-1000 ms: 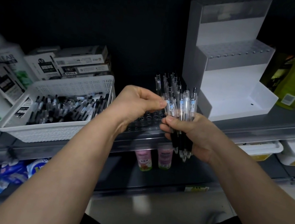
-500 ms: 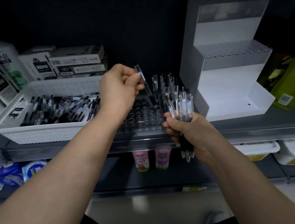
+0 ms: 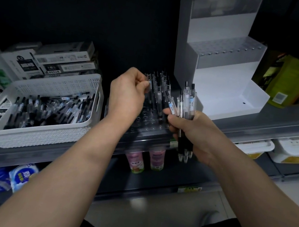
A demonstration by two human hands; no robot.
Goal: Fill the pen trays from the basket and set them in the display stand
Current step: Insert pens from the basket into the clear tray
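Dim shop shelf (image 3: 283,119) here. The left hand (image 3: 128,93) is at middle frame, its grip narrow: thumb and forefinger pinch one clear pen (image 3: 149,85) near its top, right over the back rows of the pen tray (image 3: 148,125). That tray is a clear block full of holes at the shelf's front edge, dead centre, with a few standing pens (image 3: 159,87) in its far rows and the near holes bare. I can't tell if the pinched pen's tip is in a hole yet.

The right hand (image 3: 191,132) is just right of the tray, grip wrapped round a bundle of pens (image 3: 186,104), clicker ends up and tips poking out below the fist.

The white basket (image 3: 50,83) sits left of the tray, just beside it, with a heap of loose pens (image 3: 51,110) inside. The white stepped display stand (image 3: 221,76) is upper right of centre, behind the tray. Pen boxes (image 3: 63,62) are stacked behind the basket.
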